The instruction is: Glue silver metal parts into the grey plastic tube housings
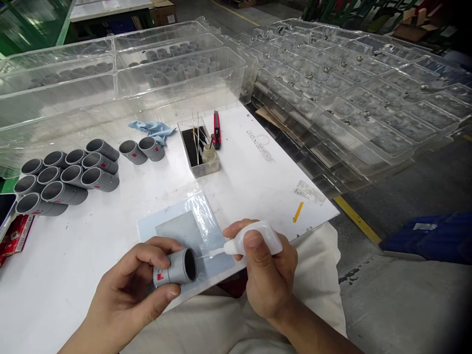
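My left hand [138,282] grips a short grey tube [173,269] with a red mark, its open end turned to the right. In my right hand [267,275] is a white squeeze bottle [263,237], lying nearly level with a thin nozzle pointing left. The nozzle's tip is close to the tube's rim; whether it touches I cannot tell. Beneath both hands lies a light blue sheet [151,223] with a grey square pad [180,230] on it. Several more grey tubes [99,179] stand or lean in a group at the left, and a pair of tubes [152,149] stands apart from them.
A clear box [206,170] holds tweezers [198,140] and a small glass bottle [209,153]. Beside it lies a red utility knife [217,130], with a blue cloth [153,130] to the left. Clear plastic trays [177,93] line the back; stacked trays [354,113] stand right.
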`<state>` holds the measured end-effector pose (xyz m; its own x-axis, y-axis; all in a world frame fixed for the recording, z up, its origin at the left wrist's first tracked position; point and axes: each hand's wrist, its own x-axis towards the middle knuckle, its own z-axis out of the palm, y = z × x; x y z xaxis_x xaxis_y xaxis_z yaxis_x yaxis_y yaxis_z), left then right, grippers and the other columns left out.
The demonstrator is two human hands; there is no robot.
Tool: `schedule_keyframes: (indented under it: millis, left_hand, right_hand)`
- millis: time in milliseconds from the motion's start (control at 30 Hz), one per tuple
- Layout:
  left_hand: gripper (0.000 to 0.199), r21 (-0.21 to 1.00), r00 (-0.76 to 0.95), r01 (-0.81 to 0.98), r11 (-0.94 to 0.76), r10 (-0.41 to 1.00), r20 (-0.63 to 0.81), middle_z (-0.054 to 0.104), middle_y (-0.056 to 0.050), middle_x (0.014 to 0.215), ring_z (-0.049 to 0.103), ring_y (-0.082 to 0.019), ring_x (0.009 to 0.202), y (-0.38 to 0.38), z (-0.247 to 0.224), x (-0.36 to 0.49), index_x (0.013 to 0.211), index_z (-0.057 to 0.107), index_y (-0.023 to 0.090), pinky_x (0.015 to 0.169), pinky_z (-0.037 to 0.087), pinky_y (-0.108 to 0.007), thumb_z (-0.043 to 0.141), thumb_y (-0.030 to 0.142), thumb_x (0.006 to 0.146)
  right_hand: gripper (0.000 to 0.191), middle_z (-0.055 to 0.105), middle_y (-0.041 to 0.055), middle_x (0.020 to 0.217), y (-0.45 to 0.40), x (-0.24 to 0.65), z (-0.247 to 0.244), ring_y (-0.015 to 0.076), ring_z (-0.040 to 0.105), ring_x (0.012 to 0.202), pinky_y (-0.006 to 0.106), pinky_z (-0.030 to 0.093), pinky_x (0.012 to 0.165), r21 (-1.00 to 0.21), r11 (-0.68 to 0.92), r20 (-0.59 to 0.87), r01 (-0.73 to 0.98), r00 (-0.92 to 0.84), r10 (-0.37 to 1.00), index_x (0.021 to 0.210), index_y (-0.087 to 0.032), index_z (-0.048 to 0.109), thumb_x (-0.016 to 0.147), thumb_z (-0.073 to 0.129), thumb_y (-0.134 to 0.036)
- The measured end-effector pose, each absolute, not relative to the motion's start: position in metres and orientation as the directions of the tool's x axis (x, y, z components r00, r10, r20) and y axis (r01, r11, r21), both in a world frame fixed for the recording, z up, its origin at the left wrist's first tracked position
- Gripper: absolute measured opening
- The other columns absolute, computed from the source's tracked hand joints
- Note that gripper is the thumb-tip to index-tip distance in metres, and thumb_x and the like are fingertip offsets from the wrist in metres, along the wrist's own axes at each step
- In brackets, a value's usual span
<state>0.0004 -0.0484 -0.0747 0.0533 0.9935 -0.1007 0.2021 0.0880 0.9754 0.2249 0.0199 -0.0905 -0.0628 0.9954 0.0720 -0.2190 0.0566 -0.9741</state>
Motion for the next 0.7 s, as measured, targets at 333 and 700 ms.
schedule_keyframes:
  millis: [333,700]
  left_hand:
    - [0.018,0.972,-0.005,0.187,0.144,0.989,-0.146,0.074,0.001,0.117,0.065,-0.017,0.107,-0.05,-0.073,0.003,0.1,0.062,0.034,0.081,0.056,-0.02,0.076,0.027,0.093]
    - [0.02,0.967,-0.202,0.055,0.25,0.951,-0.234,0.076,-0.004,0.112,0.068,-0.021,0.107,-0.054,-0.074,0.017,0.087,0.068,0.03,0.084,0.056,-0.022,0.084,0.04,0.083]
  right_hand:
    - [0.029,0.071,-0.0006,0.077,0.019,0.227,-0.091,0.0119,0.053,0.059,0.027,0.044,0.055,-0.962,0.007,0.034,-0.275,-0.093,0.995,0.091,-0.026,0.079,0.102,0.062,-0.046]
    - [0.026,0.079,0.0017,0.099,0.057,0.252,-0.082,0.0164,0.071,0.08,0.031,0.057,0.079,-0.952,-0.036,-0.058,-0.304,0.065,0.996,0.109,-0.028,0.081,0.096,0.071,-0.048]
